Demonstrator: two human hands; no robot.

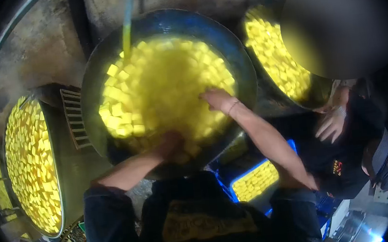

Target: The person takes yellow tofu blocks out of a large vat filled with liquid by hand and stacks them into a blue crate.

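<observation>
A large dark wok in front of me holds many yellow blocks in cloudy yellow liquid. My left hand is low at the wok's near side, blurred and partly sunk in the liquid, so its fingers are hidden. Farther right, my right hand reaches over the blocks with its fingertips at the murky surface. Those fingers are smeared, and whether they grip a block cannot be made out. A thin blue-and-yellow pole or hose comes down into the wok's far left side.
On the left stands a big round vat full of yellow blocks, with a slatted rack beside the wok. Another pan of blocks is at right. A blue crate holds more. A co-worker's hand is at far right.
</observation>
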